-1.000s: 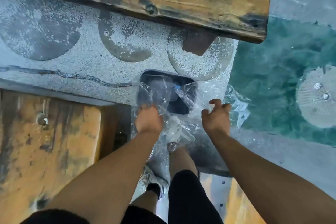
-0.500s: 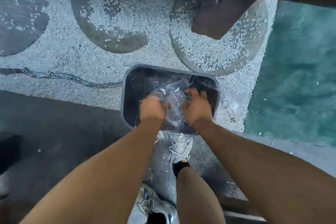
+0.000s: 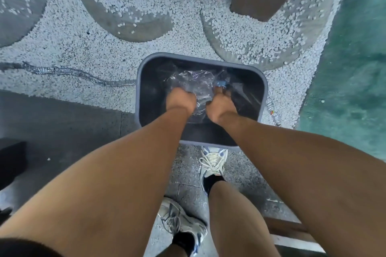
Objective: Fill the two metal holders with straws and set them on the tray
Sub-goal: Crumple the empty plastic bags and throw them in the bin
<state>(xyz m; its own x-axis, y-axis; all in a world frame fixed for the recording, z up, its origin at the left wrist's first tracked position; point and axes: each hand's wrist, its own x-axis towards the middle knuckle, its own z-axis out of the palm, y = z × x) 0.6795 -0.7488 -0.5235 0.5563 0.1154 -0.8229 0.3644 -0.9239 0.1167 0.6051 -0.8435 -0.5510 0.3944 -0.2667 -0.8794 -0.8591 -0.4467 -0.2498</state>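
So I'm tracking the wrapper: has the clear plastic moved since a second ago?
Yes. The clear plastic was bunched above the grey bin's near rim; now both hands have pushed it down inside the grey bin.

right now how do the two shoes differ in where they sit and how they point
The farther shoe has its toe right against the grey bin; the nearer shoe sits well back from it. The farther points straight at the bin; the nearer is angled sideways. Both are pale lace-up trainers worn with black socks.

Both hands, left hand (image 3: 181, 100) and right hand (image 3: 219, 104), press clear plastic (image 3: 193, 84) into bin (image 3: 263, 98).
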